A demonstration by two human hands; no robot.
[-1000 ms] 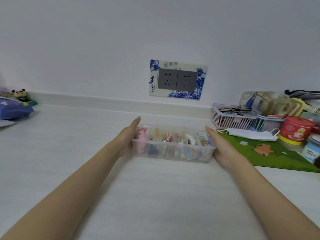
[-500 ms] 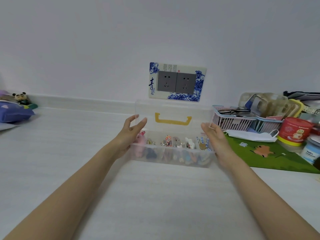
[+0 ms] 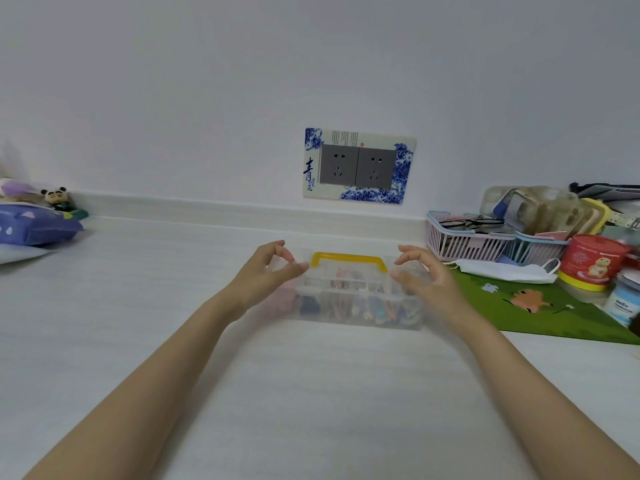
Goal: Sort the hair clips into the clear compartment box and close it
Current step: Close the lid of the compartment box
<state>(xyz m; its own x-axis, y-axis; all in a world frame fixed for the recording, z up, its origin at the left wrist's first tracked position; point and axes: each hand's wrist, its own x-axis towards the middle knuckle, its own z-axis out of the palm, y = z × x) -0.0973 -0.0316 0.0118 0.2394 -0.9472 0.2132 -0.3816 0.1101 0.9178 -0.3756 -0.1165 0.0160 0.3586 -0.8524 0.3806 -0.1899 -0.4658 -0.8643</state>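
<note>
The clear compartment box point(image 3: 356, 318) stands on the white table by the wall. Several colourful hair clips point(image 3: 346, 304) show through its walls. Its clear lid with a yellow handle point(image 3: 348, 259) lies down over the top, somewhat blurred. My left hand point(image 3: 263, 275) pinches the lid's left end between thumb and fingers. My right hand point(image 3: 422, 278) grips the lid's right end the same way. Whether the lid is latched I cannot tell.
Right of the box lie a green mat point(image 3: 540, 306), a white face mask point(image 3: 505, 271), a pink basket point(image 3: 464, 237) and a red tin point(image 3: 594, 261). A blue pouch point(image 3: 31, 226) and a panda figure point(image 3: 55, 197) sit far left. A wall socket point(image 3: 358, 166) is behind.
Both hands left the sides of the open box, took hold of the lid standing upright behind it, and swung it forward and down over the clips.
</note>
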